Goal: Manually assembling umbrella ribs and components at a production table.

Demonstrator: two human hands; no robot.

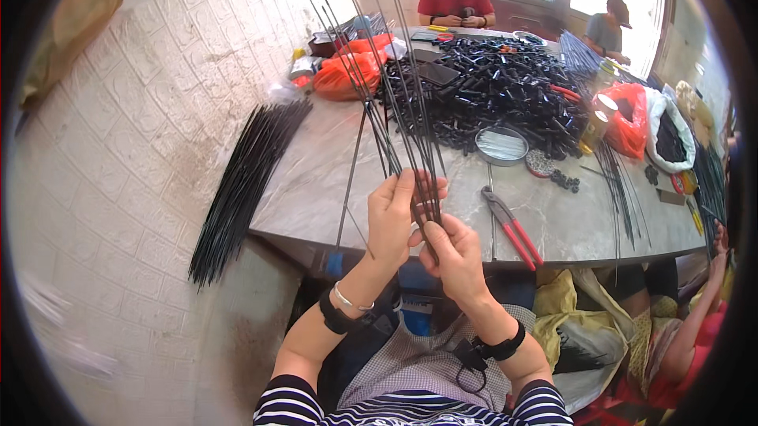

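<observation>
In front of me, over the table's near edge, a loose bundle of thin black rods [426, 197] stands tilted up and away, fanning out at the far ends. My left hand [390, 217] grips the bundle with the thumb on top. Just below and to the right, my right hand [454, 256] is closed around the lower ends. To the right of my hands lie red-handled cutting pliers [512, 227]. A single dark rod [351, 177] rests on the tabletop left of the bundle. How many rods each hand holds is hidden by the fingers.
A thick stack of black rods [249, 181] overhangs the table's left edge. Beyond my hands spreads a heap of short black tubes [489, 82], beside a round tin [502, 159] and orange bags [347, 75]. A person in red [455, 3] sits opposite; another person's arm [703, 300] shows at right.
</observation>
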